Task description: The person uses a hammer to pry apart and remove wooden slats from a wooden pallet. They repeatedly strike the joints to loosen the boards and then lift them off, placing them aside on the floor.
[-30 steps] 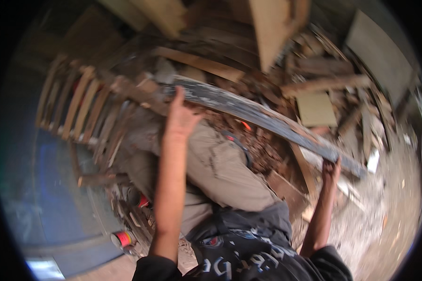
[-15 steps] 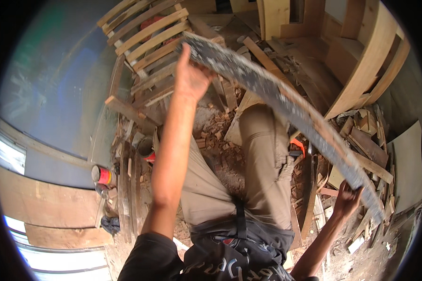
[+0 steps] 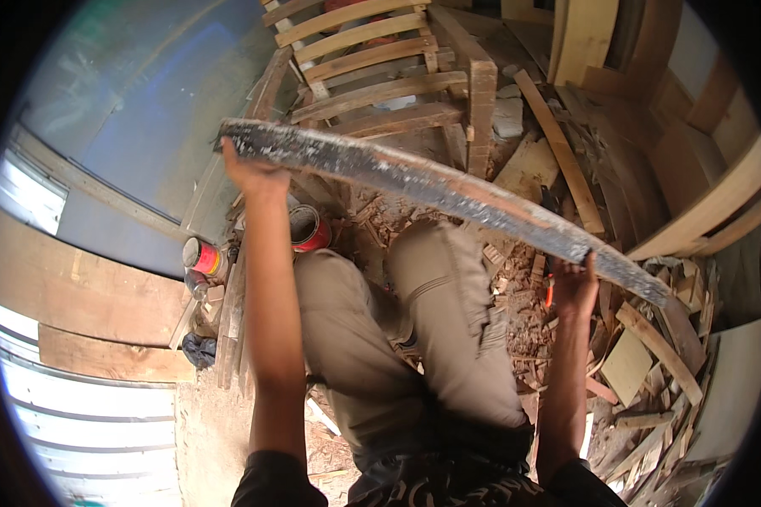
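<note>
A long wooden plank (image 3: 414,188), its face dark and flecked with white and its upper edge bare brown in places, spans the view above my knees. My left hand (image 3: 255,171) grips it close to its left end, the thumb against the near face. Toward the other end, my right hand (image 3: 576,279) is closed on its lower edge, with a stretch of plank sticking out beyond. The fingers behind the plank are partly hidden. Both arms reach forward, and the plank slopes down to the right.
Beyond the plank stands a slatted wooden frame (image 3: 372,59). Red cans, one standing open (image 3: 309,228) and one lighter (image 3: 203,256), sit at left near a blue-grey panel (image 3: 144,110). Scrap wood (image 3: 651,372) is heaped at right; wood chips (image 3: 516,329) litter the ground.
The plank has swung to a flatter slant: its left end moved left and nearer, its right end rose in view. Both hands still hold it, and my view has shifted.
</note>
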### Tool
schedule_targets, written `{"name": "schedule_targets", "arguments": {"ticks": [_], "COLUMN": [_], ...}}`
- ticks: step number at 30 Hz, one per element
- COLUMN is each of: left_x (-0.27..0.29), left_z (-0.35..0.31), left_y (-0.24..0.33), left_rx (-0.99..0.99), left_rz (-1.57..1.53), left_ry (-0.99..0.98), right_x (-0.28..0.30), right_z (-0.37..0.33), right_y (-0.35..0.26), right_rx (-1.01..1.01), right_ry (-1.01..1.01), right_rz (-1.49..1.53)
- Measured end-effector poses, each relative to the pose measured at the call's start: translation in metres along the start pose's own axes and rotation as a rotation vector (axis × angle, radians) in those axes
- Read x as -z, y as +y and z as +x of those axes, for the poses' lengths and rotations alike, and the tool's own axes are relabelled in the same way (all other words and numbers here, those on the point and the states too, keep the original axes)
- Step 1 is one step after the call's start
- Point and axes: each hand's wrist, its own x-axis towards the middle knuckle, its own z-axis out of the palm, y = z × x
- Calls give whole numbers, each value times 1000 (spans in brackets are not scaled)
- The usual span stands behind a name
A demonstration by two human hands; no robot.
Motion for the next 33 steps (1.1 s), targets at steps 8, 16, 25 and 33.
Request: {"name": "schedule_targets", "arguments": {"ticks": [8, 16, 25, 33], "left_x": [131, 190, 179, 183], "left_z": [-22, 2, -4, -25], "left_y": [65, 58, 60, 59], "left_rx": [-68, 69, 38, 73], "left_rz": [64, 42, -79, 87], "left_ry": [201, 191, -18, 172], "right_x": [10, 18, 196, 216], "right_z": [73, 132, 104, 157], "right_y": [142, 130, 34, 28], "right_rx": [-357, -491, 107, 163], "right_ry": [-83, -263, 341, -66], "right_rz": [-129, -694, -1371, -2673]}}
